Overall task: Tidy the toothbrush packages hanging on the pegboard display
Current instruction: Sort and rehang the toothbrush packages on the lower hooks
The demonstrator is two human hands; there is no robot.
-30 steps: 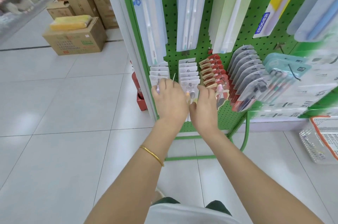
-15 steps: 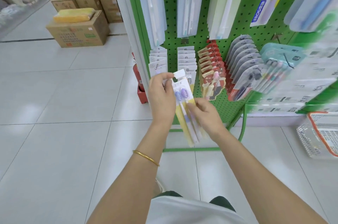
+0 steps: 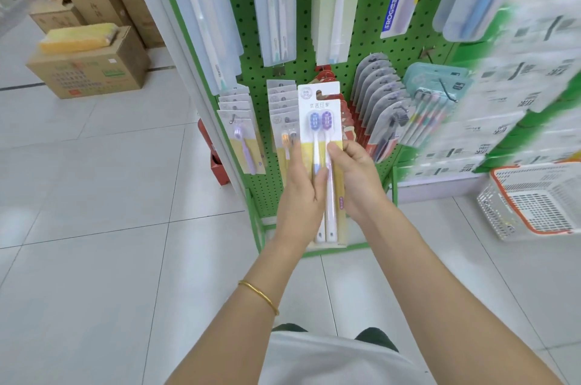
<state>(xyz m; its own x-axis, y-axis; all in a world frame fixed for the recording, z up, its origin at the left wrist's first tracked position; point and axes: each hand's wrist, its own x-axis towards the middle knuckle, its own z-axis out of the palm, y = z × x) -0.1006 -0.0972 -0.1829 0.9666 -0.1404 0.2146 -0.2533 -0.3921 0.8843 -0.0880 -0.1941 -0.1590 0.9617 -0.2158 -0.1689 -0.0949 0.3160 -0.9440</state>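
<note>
I hold a two-brush toothbrush package (image 3: 320, 120) upright in front of the green pegboard (image 3: 374, 1), off its hook. It has a white and yellow card with a blue-headed and a purple-headed brush. My left hand (image 3: 300, 192) grips its left edge, thumb across the front. My right hand (image 3: 355, 177) grips the right edge at mid-height. Behind it hang a row of similar packages (image 3: 281, 108) and, to the left, a row with a purple brush (image 3: 240, 130).
Red packages (image 3: 347, 130) and grey packages (image 3: 377, 95) hang to the right, long packs (image 3: 276, 1) above. A white and orange basket (image 3: 534, 199) sits at the right on the floor. Cardboard boxes (image 3: 88, 67) stand at the back left on the tiled floor.
The package came off its peg and now stands upright and closer to me. My left hand slid from its top down to its left edge. The view has shifted closer.
</note>
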